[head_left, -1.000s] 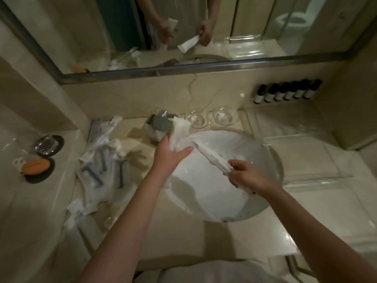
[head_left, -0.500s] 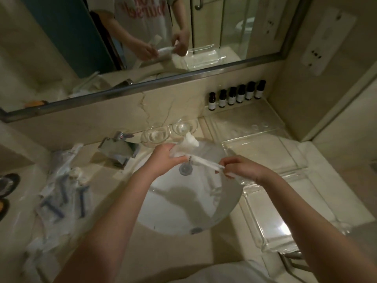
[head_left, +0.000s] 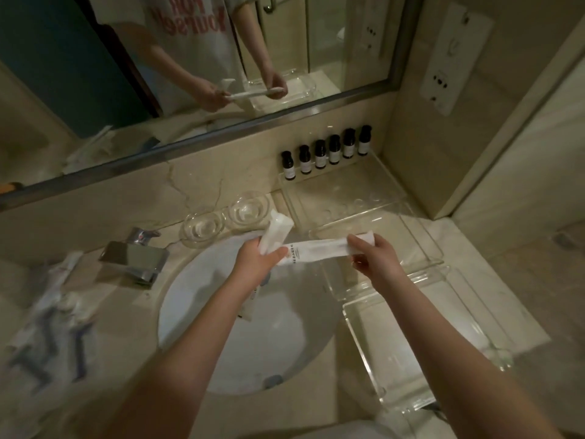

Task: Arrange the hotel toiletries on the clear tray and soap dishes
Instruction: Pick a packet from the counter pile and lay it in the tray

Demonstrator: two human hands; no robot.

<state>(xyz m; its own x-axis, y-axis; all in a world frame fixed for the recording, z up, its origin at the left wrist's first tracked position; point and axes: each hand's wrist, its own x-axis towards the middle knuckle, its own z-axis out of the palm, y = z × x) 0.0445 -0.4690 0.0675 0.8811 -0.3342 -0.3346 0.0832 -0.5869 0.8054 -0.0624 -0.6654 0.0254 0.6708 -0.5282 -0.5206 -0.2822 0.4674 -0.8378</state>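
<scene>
White sachet stretches level above the sink. The left hand grips its left end together with a second white packet, and the right hand pinches its right end over a clear tray.

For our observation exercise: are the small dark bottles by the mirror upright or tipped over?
Upright: all six bottles stand in a row with their caps on top.

A white short-sleeved T-shirt with red lettering was seen reflected at the upper left. The forearms were left uncovered.
</scene>
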